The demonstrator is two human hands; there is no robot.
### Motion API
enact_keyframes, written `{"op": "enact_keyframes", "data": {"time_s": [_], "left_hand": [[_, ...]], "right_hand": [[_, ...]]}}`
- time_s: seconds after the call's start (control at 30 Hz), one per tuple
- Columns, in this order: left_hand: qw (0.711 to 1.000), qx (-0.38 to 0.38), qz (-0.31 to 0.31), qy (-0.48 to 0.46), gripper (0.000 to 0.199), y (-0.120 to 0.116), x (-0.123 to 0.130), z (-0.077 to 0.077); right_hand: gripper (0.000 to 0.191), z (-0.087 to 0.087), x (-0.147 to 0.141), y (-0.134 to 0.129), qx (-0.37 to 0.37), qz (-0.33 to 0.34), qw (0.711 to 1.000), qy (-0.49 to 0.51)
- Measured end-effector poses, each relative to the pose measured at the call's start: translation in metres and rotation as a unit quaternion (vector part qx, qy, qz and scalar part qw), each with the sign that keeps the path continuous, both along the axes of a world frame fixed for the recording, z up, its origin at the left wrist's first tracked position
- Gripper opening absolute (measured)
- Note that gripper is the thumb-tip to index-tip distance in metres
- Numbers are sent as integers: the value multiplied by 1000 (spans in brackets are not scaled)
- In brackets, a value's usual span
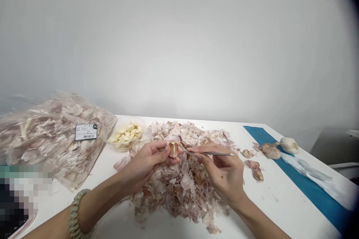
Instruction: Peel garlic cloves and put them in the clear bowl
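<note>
1. One tan-skinned garlic clove (174, 150) with a pale strip down its front is sitting in the left hand (151, 160), above a loose heap of pinkish-white papery garlic skins (182, 179).
2. The left hand is pinching the clove, thumb and fingers closed to its width; a pale green coiled bracelet (77, 216) is circling that wrist.
3. The right hand (224, 171) is closing thumb and fingers on a slim silver metal tool (213, 153), its tip pointing at the clove; whether they are touching is hard to tell.
4. Just beyond the left hand, a clear round plastic bowl (119, 122) is holding peeled, cream-coloured garlic cloves (126, 133).
5. Farther left, a large transparent plastic bag (95, 164) is bulging with similar skins and bearing a white-and-black printed label (85, 132); the frame's left edge is cutting it off.
6. Right of the heap, a few unpeeled reddish-brown garlic cloves (258, 174) are lying on the white table (280, 201).
7. Beyond them, a brownish garlic bulb (270, 151) and a whitish garlic bulb (289, 145) are resting by a long blue strip (311, 194).
8. Pixelation is hiding a dark object (14, 205) at lower left.
</note>
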State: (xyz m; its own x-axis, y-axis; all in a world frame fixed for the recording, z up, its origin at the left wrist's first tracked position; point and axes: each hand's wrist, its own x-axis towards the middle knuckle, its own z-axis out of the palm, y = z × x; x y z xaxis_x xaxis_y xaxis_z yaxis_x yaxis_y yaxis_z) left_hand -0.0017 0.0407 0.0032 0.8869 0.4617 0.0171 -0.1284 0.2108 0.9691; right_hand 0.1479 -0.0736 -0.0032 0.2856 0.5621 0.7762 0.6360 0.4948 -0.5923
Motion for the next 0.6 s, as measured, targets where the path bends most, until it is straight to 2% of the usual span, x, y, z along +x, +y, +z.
{"op": "enact_keyframes", "data": {"time_s": [0.27,0.6], "left_hand": [[1000,-25,4,9,24,1,0,-2],[999,-31,-2,7,24,0,-1,-3]], "right_hand": [[14,-4,5,7,-19,-38,999,-6],[19,-2,2,8,-25,-3,1000,-3]]}}
